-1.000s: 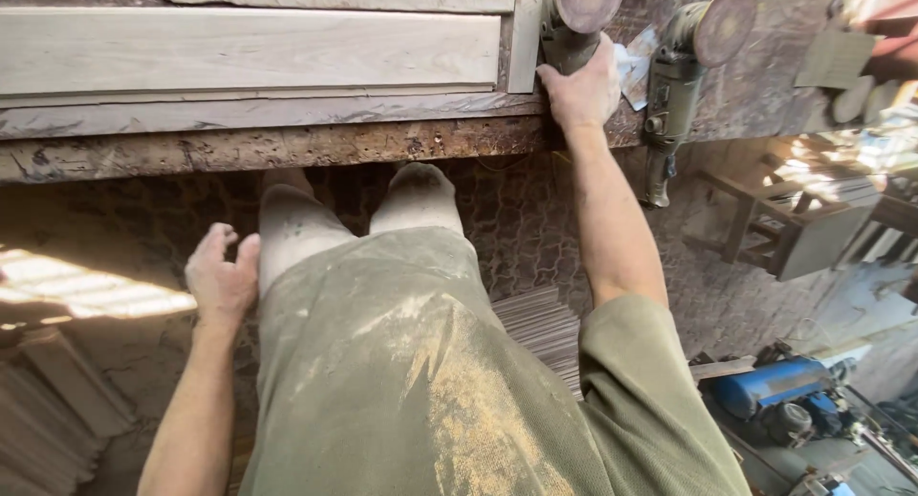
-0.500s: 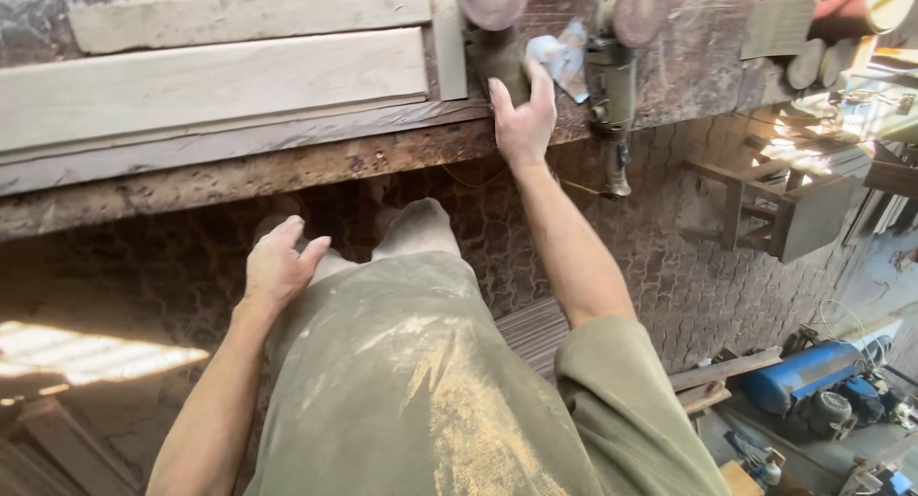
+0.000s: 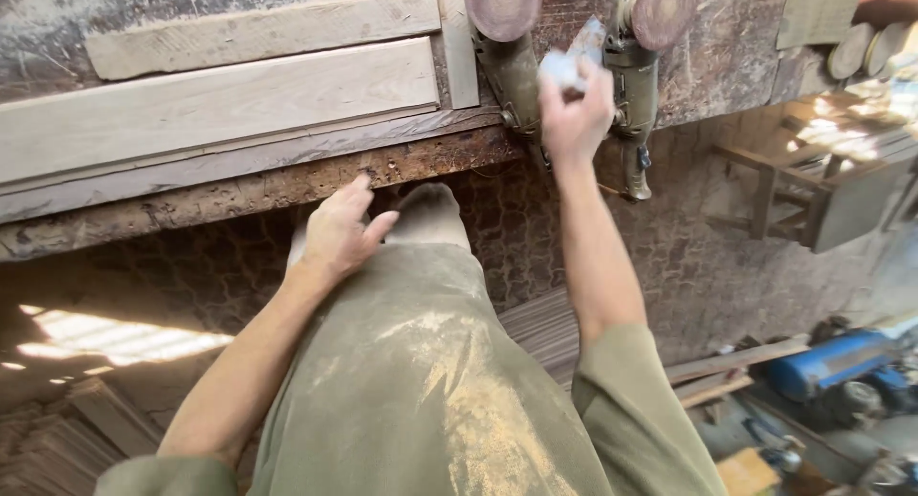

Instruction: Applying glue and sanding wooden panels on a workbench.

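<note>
My right hand (image 3: 574, 113) is raised over the workbench edge, fingers closed on a pale folded piece of sandpaper (image 3: 566, 64). It hangs between two angle grinders with round sanding discs: one (image 3: 507, 46) to its left, one (image 3: 643, 56) to its right, both lying on the bench. My left hand (image 3: 339, 233) is open, fingers spread, reaching up toward the rough front edge of the workbench (image 3: 239, 195) and just touching it with the fingertips. Pale wooden planks (image 3: 220, 94) lie on the bench top at the left.
A small wooden stool (image 3: 813, 190) stands at the right on the patterned floor. A blue machine (image 3: 827, 362) and scrap wood lie at lower right. Stacked boards (image 3: 545, 324) sit by my right side. Dusty trousers and shoes fill the middle.
My right hand left the left grinder and lifted, now holding the sandpaper. My left hand rose from beside my leg to the bench edge. The view shifted slightly.
</note>
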